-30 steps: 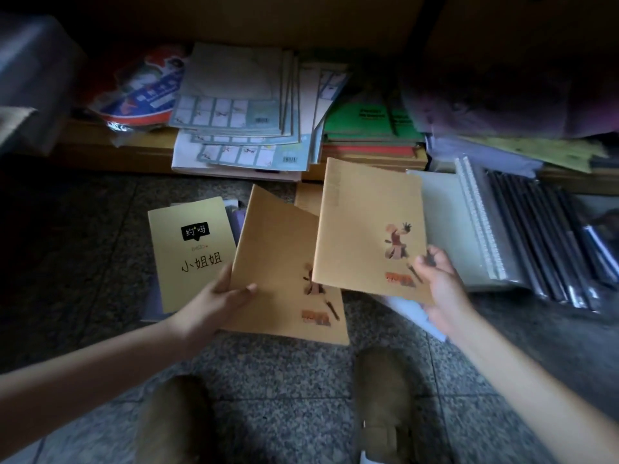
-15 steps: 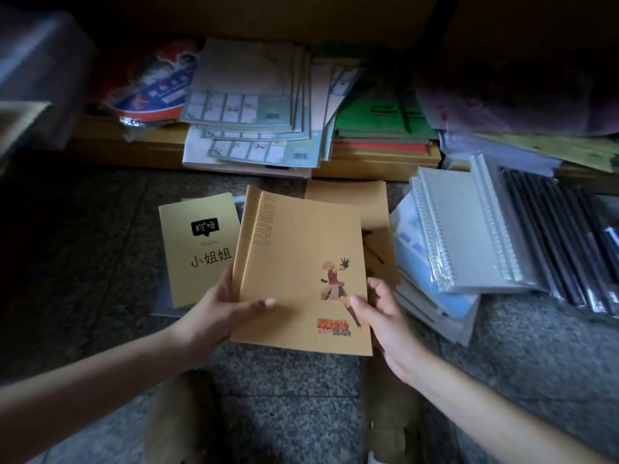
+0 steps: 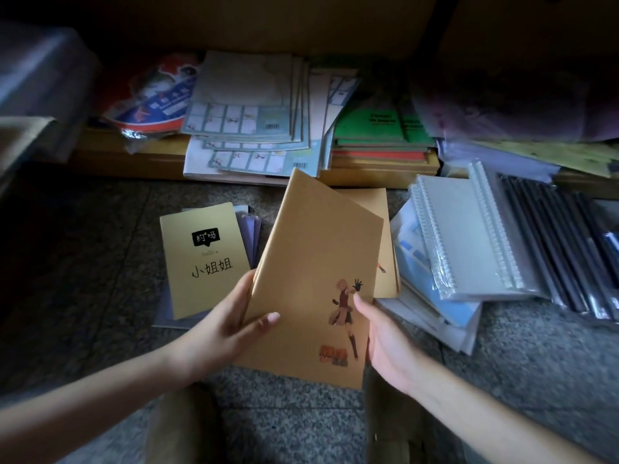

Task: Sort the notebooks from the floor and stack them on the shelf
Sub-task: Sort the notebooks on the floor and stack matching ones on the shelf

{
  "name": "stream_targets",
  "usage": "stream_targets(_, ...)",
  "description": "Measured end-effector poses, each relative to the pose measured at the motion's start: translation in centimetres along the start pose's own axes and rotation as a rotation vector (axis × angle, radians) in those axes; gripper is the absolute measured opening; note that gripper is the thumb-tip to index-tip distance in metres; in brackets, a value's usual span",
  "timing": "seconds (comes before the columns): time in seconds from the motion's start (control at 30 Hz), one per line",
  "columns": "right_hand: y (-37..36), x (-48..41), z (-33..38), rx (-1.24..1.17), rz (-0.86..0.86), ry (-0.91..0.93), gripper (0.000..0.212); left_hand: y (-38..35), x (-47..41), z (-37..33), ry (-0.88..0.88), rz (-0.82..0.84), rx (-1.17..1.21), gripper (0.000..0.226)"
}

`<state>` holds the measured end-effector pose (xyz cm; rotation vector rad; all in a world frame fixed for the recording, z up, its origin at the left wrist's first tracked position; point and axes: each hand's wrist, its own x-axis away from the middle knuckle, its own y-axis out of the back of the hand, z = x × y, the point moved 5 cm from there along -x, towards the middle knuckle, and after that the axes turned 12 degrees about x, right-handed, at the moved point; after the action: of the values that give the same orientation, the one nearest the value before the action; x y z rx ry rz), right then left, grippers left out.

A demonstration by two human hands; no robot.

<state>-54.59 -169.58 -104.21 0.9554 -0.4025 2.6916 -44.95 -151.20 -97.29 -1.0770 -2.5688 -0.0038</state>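
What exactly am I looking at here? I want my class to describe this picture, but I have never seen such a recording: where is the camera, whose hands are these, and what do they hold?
There is no machine here. A person wears one camera on the head, looking down at their own hands, so you see what they see. The left hand and right hand grip a brown notebook with a cartoon figure, one at each side, tilted above the speckled floor. On the floor lie a yellow notebook with Chinese lettering, a second brown notebook and a pile of spiral-bound notebooks. Behind, a low wooden shelf bears pale notebooks and green notebooks.
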Motion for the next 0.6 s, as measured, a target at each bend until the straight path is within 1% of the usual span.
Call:
stream_targets(0.07, 0.3, -0.1, 0.7, -0.002, -0.047, 0.008, 0.064, 0.4, -0.5, -0.5, 0.004, -0.001, -0.066, 0.049)
stream_targets(0.1, 0.6, -0.3, 1.2, -0.029, -0.091, 0.027, 0.069, 0.7, -0.8, -0.8, 0.004, -0.007, -0.09, 0.047)
stream_targets(0.17, 0.8, 0.0, 2.9, -0.008, -0.164, 0.083, 0.068, 1.0, -1.1, -1.4, 0.012, -0.018, -0.094, 0.043)
stream_targets(0.23, 0.8, -0.1, 4.3, 0.043, -0.181, 0.142, 0.067, 1.1, -1.4, -2.6, 0.008, -0.04, -0.062, 0.041)
stream_targets(0.27, 1.1, -0.3, 4.9, 0.069, -0.215, 0.172, 0.067, 1.0, -1.4, -2.8, 0.015, -0.046, -0.049, 0.039)
stream_targets(0.33, 0.9, -0.1, 6.8, 0.156, -0.286, 0.298, 0.063, 1.0, -1.7, -3.7, 0.01, -0.057, -0.037, 0.038)
stream_targets(0.37, 0.8, 0.0, 7.7, 0.201, -0.338, 0.37, 0.054, 1.2, -1.9, -4.2, -0.004, -0.073, -0.027, 0.038)
stream_targets(0.4, 0.4, 0.4, 9.1, 0.269, -0.41, 0.457, 0.04, 1.4, -2.2, -4.9, -0.033, -0.102, -0.029, 0.036)
stream_targets(0.43, -0.2, 0.8, 10.6, 0.321, -0.48, 0.544, 0.025, 1.6, -2.5, -5.6, -0.071, -0.147, -0.042, 0.033)
stream_targets(0.47, -0.9, 1.1, 11.9, 0.341, -0.534, 0.625, 0.016, 1.8, -2.6, -6.4, -0.117, -0.201, -0.062, 0.029)
stream_targets(0.53, -2.0, 1.5, 14.3, 0.342, -0.569, 0.747, 0.021, 2.2, -2.8, -8.0, -0.208, -0.293, -0.1, 0.026)
stream_targets(0.6, -3.1, 1.6, 16.6, 0.327, -0.56, 0.825, 0.026, 2.7, -2.7, -10.0, -0.28, -0.358, -0.126, 0.025)
